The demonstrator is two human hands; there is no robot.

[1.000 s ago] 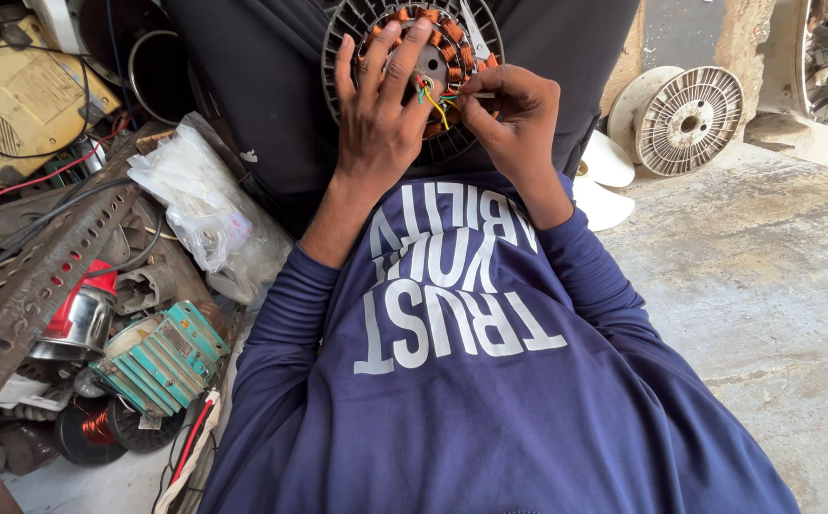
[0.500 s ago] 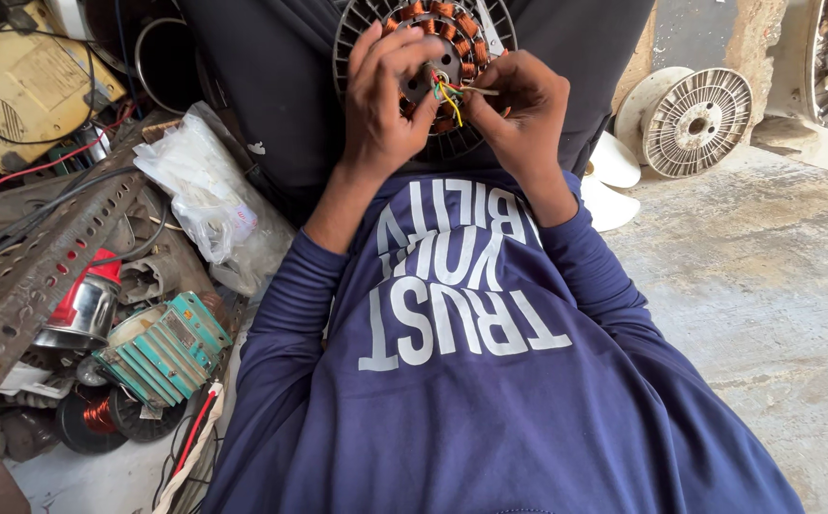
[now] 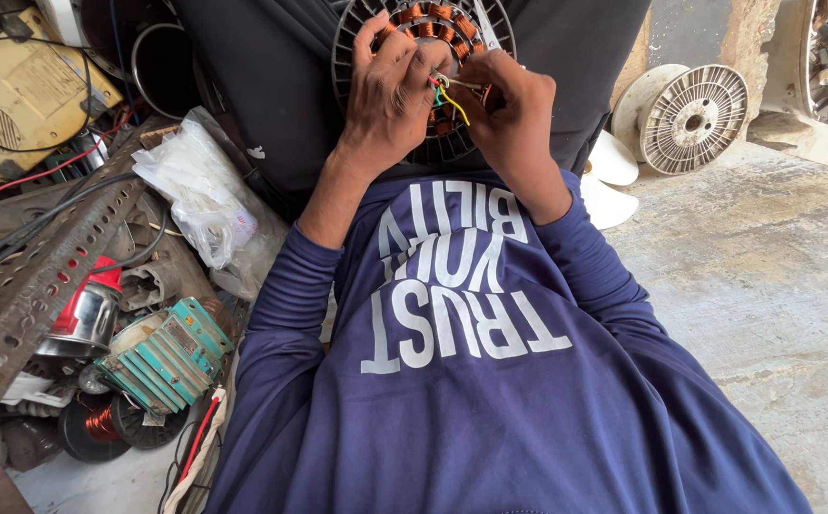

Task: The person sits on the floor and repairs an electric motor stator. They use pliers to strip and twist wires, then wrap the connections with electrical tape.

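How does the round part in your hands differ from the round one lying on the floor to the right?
The stator in both hands carries copper coils and coloured wires; the floor disc is bare pale metal. The stator rests on the lap, held; the disc lies untouched on concrete. Both are round and finely slotted.

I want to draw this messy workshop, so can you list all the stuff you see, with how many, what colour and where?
Motor stator: one, dark ring with copper coils, on the lap at top centre.
Lead wires: a few, yellow, red, green, between the fingertips.
Plastic bag: one, clear, left of the arms.
Slotted angle bar: one, rusty grey, left.
Finned block: one, teal, lower left.
Copper wire spool: one, lower left.
Round ribbed disc: one, white, upper right.
Floor: grey concrete, right.
Left hand: on the stator, pinching wires.
Right hand: pinching wires.
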